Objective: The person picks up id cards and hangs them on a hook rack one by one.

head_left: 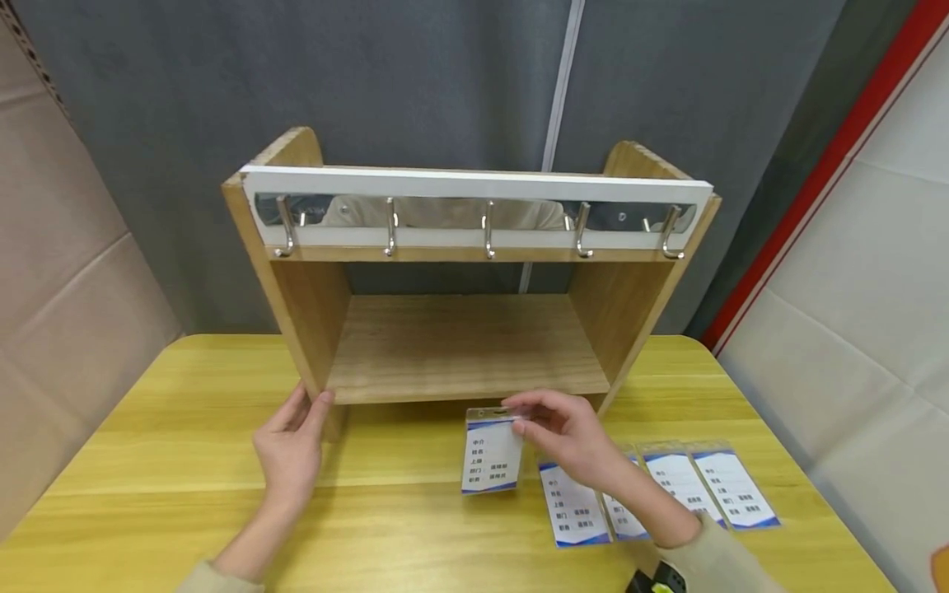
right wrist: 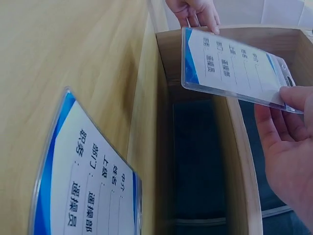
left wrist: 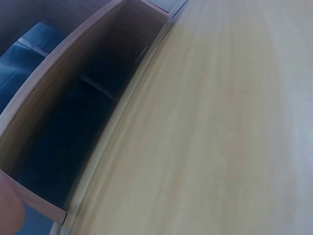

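The right hand (head_left: 567, 436) pinches one clear-sleeved card (head_left: 493, 457) by its slotted top edge between thumb and fingers; the card hangs upright below the rack's front edge, its printed white face towards the person, though the head view leaves unclear whether it touches the wood. The left hand (head_left: 292, 449) grips the lower front corner of the wooden rack (head_left: 467, 346), thumb on the inner side and fingers outside the left side panel (head_left: 315, 305). Four more cards (head_left: 574, 506) of the same kind lie face up in one row on the table (head_left: 415, 535), to the right of the held one, making five in all; the second from the left is partly hidden by the right forearm. Two beige sleeves (head_left: 730, 564) enter at the bottom, with a small black device (head_left: 667, 576) beside the right one. The rack has two side panels, one lower board and, across the front, one white rail (head_left: 474, 179) with a mirror strip (head_left: 437, 212) and five metal hooks (head_left: 489, 231). Behind stands a grey curtain (head_left: 445, 82) crossed by one pale line (head_left: 559, 91); one red band (head_left: 830, 173) edges the white wall (head_left: 853, 288) at right.
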A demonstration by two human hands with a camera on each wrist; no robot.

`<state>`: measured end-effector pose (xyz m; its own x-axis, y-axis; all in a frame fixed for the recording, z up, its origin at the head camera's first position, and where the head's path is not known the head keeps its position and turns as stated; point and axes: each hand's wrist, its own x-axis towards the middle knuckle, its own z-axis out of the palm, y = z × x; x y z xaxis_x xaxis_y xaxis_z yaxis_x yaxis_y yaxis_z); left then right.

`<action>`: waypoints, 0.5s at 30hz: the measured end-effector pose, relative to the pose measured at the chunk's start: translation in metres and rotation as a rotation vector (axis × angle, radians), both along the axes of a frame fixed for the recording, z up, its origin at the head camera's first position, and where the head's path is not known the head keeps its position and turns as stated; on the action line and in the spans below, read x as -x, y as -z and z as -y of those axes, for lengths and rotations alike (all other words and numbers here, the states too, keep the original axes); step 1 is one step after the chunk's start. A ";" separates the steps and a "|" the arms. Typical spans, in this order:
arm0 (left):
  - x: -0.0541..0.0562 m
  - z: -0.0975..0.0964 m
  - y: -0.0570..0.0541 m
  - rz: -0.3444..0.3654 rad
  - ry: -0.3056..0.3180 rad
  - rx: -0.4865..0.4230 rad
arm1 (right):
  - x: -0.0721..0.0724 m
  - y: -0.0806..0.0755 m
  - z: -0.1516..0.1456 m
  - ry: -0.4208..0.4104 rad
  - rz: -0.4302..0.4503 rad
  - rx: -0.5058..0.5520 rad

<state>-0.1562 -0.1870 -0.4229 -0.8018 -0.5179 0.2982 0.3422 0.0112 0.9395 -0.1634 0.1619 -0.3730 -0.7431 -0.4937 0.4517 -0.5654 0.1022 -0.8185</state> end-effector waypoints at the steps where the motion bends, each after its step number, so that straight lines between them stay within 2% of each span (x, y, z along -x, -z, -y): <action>1: 0.000 0.000 0.000 -0.004 0.000 -0.005 | 0.001 0.000 0.000 0.000 -0.015 0.007; 9: 0.000 -0.001 0.001 -0.013 -0.019 -0.024 | 0.007 -0.007 0.005 0.019 -0.126 0.026; 15: 0.000 -0.001 0.000 -0.010 -0.018 -0.015 | 0.010 -0.016 0.008 0.050 -0.171 0.055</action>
<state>-0.1561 -0.1861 -0.4229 -0.7892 -0.5365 0.2987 0.3518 0.0036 0.9361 -0.1737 0.1537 -0.3569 -0.6759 -0.4292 0.5991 -0.6924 0.0913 -0.7157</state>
